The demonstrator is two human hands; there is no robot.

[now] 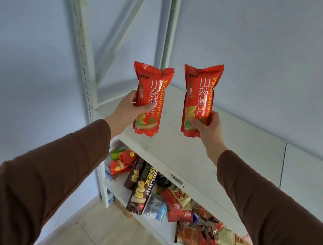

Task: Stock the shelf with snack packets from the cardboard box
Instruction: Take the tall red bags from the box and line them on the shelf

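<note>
I hold two tall red snack packets upright over the bare white upper shelf board (226, 144). My left hand (129, 109) grips the lower half of the left red packet (150, 91). My right hand (208, 127) grips the bottom of the right red packet (200, 90), which sits a little higher. Both packets hang in the air, apart from each other and above the board. The cardboard box is out of view.
The lower shelf (121, 191) holds several mixed snack packets, among them a dark chip packet (141, 190) and red ones (177, 205). A white perforated upright (81, 32) stands at the left. Pale walls meet behind the shelf. Wood floor (101, 237) lies below.
</note>
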